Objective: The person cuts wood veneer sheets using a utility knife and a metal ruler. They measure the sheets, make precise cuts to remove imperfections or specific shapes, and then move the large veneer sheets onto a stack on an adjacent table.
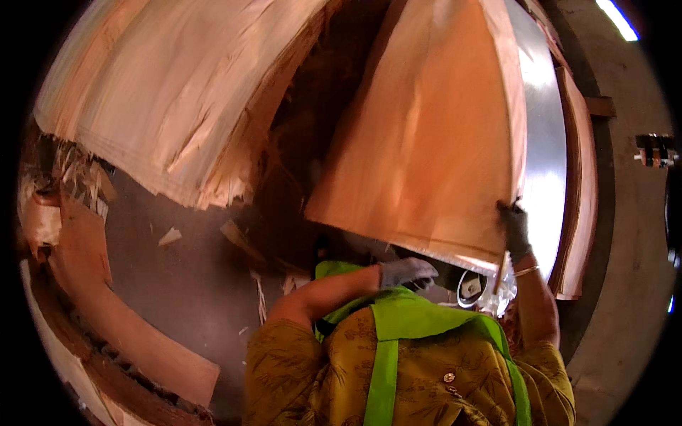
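The person in the bright green apron [426,317] has the dark-gloved right hand [515,228] closed on the right edge of a broad, orange-brown wood veneer sheet [440,142], close to its near corner, while the grey-gloved left hand [410,272] is bent just beside the near edge, and I can't tell whether it grips anything. That sheet lies just left of the bare strip of shiny metal tabletop [547,156], with a pale, ragged-edged veneer pile [156,92] over to its left.
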The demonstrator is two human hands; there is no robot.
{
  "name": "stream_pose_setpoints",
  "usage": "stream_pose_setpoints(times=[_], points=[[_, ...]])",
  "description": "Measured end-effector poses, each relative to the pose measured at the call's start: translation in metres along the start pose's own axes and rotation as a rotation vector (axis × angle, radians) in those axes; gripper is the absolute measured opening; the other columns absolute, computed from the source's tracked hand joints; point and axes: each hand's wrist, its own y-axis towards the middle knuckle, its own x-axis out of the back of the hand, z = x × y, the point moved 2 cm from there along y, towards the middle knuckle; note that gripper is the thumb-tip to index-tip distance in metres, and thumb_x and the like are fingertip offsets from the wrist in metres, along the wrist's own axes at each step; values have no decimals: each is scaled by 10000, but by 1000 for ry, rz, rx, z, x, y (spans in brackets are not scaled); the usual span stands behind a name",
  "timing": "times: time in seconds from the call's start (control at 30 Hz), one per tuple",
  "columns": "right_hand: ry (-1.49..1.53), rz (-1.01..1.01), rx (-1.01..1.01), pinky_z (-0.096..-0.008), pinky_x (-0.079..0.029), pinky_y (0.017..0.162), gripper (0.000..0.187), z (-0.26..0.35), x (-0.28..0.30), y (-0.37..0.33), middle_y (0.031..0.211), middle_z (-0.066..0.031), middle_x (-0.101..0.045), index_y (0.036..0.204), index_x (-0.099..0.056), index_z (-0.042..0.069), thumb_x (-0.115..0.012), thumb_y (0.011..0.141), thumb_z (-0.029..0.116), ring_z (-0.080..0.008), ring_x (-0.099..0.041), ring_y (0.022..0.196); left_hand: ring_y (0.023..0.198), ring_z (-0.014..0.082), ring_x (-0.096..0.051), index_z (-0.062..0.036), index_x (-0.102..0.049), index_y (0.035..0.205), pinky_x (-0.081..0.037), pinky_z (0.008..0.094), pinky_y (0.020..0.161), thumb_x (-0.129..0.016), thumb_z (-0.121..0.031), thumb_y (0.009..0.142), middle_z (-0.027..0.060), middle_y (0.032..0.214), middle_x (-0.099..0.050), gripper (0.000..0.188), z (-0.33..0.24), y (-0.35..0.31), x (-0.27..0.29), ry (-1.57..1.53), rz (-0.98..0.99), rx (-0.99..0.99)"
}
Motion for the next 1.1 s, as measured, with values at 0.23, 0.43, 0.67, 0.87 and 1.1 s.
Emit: stream_pose_setpoints(times=[0.23, 0.43, 0.67, 0.87, 1.1], points=[[-44, 41, 140, -210, -316, 526, 233, 75, 94, -1, 680, 77, -422, 825, -601, 84, -613, 871, 312, -63, -373, 599, 949, 191, -571, -99, -504, 1184, -492, 413, 802, -386, -517, 934, 48, 1017, -590, 501, 32, -114, 48, -1042, -1152, 295], [158, 216, 9, -265, -467, 709, 405, 132, 94, -12, 881, -44, -581, 1112, -525, -17, -587, 888, 314, -129, -552, 777, 970, 166, -535, -147, -469, 1170, -465, 399, 826, -416, -541, 917, 15, 1103, -552, 471, 75, -138, 116, -799, -1764, 130], [115, 187, 7, -238, -441, 783, 338, 152, 129, -2, 920, -4, -588, 1046, -596, -21, -577, 904, 285, -106, -533, 824, 959, 216, -592, -56, -528, 1113, -488, 365, 822, -420, -525, 921, 118, 1072, -609, 518, -63, -67, 16, -1067, -881, 30], [210, 232, -7, -275, -500, 809, 463, 162, 120, -16, 1004, -123, -620, 1155, -499, -32, -610, 873, 318, -177, -617, 881, 1066, 280, -573, -70, -532, 1135, -434, 449, 965, -524, -454, 894, 141, 1135, -601, 454, -101, -8, 12, -1352, -666, -215], [66, 221, 19, -279, -463, 835, 464, 124, 158, 10, 1028, -80, -599, 1196, -492, -48, -573, 902, 303, -174, -569, 900, 949, 249, -612, -83, -595, 989, -481, 412, 928, -526, -274, 920, 92, 982, -651, 215, -83, -28, 68, -1302, -1014, -556]])
